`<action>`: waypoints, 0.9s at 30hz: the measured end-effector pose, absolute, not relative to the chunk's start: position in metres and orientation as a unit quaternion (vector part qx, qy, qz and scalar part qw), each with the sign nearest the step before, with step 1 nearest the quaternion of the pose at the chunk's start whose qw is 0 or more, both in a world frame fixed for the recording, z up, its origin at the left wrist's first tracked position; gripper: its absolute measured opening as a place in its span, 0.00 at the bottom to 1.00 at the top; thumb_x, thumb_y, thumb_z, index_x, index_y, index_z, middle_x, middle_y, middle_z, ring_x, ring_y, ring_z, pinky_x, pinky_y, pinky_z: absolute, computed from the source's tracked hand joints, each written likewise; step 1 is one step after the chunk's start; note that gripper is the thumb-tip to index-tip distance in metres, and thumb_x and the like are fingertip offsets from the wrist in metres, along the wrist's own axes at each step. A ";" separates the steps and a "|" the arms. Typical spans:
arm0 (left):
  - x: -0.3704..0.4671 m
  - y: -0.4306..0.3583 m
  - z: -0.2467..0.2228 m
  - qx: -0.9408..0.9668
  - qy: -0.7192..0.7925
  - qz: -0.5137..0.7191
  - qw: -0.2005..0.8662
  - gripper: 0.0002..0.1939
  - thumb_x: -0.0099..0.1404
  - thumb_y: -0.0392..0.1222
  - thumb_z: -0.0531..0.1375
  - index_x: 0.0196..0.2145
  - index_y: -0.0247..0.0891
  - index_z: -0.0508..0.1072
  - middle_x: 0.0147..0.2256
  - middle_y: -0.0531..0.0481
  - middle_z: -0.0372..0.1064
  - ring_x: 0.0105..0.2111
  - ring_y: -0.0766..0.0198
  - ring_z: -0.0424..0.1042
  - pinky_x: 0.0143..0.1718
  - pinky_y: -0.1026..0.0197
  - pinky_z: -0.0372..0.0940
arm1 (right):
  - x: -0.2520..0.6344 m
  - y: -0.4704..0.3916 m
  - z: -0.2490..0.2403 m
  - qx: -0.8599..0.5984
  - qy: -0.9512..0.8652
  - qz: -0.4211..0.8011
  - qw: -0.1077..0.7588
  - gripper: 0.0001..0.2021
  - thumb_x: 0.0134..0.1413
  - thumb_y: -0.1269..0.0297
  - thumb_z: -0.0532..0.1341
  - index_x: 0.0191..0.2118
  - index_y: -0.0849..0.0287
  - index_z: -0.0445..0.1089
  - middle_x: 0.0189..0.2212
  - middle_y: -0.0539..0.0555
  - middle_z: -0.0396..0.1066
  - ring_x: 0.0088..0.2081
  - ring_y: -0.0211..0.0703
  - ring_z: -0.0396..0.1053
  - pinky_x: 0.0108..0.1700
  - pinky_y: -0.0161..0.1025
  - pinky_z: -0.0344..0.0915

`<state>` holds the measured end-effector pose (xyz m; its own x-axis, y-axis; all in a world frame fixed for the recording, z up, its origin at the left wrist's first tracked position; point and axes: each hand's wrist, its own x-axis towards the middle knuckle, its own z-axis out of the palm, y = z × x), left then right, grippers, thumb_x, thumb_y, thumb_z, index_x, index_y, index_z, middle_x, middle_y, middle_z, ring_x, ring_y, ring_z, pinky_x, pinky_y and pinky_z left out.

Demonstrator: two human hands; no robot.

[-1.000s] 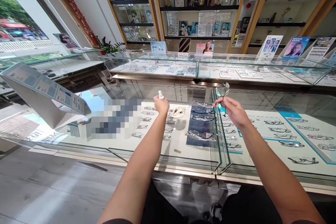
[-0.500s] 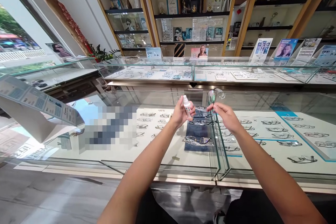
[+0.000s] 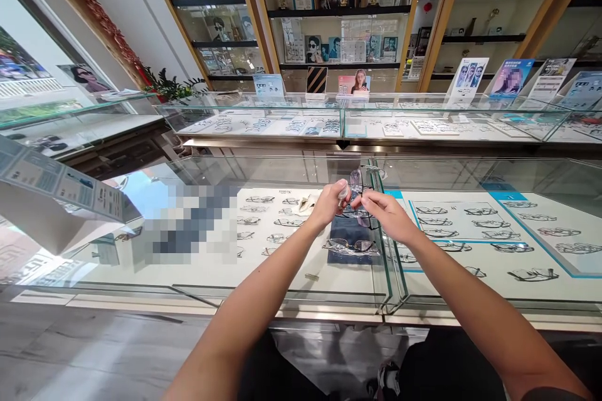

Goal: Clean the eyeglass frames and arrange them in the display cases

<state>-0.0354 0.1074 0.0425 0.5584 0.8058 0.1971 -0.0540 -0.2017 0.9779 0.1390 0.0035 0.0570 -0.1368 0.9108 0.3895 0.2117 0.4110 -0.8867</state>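
My left hand point(image 3: 328, 205) is closed around a small white spray bottle point(image 3: 344, 193), mostly covered by the fingers, with its top tipped toward a pair of eyeglasses point(image 3: 357, 180). Those glasses are pinched between the fingertips of my right hand point(image 3: 389, 215). One lens stands above the fingers and the other hangs below. Bottle and glasses are very close together over the glass counter. To the left of my left hand lies a crumpled cream cloth point(image 3: 306, 204). Beneath my hands, more eyeglasses point(image 3: 352, 247) rest on a dark blue mat point(image 3: 348, 258).
The glass display case point(image 3: 282, 301) holds rows of eyeglass frames on white panels. A folded sign point(image 3: 70, 185) stands at the left. Behind are a second glass counter point(image 3: 263, 138) with upright cards and shelves point(image 3: 338, 11) of pictures. A potted plant point(image 3: 172, 86) stands at the back left.
My hands have come together. The spray bottle went from upright to tilted toward the glasses, which moved left and down. The cream cloth now shows beside my left hand. The view shifted slightly.
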 end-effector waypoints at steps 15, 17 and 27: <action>-0.038 0.095 0.058 0.718 0.276 0.427 0.475 0.27 0.68 0.66 0.54 0.24 0.42 0.63 0.24 0.52 0.60 0.27 0.61 0.59 0.33 0.57 0.58 | 0.139 0.003 0.056 -0.422 -0.673 0.346 0.499 0.25 0.72 0.36 0.59 0.44 0.52 0.84 0.43 0.56 0.80 0.48 0.52 0.76 0.56 0.47 0.69; -0.038 0.095 0.057 0.728 0.278 0.434 0.452 0.27 0.70 0.65 0.53 0.23 0.42 0.61 0.24 0.52 0.59 0.28 0.61 0.59 0.35 0.56 0.57 | 0.139 0.002 0.056 -0.421 -0.681 0.344 0.491 0.26 0.71 0.36 0.59 0.44 0.52 0.84 0.42 0.56 0.80 0.48 0.52 0.76 0.56 0.47 0.69; -0.038 0.094 0.049 0.768 0.278 0.415 0.401 0.30 0.72 0.69 0.53 0.24 0.42 0.61 0.25 0.53 0.59 0.29 0.61 0.58 0.36 0.57 0.55 | 0.144 0.009 0.053 -0.413 -0.637 0.340 0.556 0.25 0.71 0.36 0.61 0.43 0.52 0.83 0.43 0.55 0.81 0.48 0.51 0.75 0.56 0.47 0.69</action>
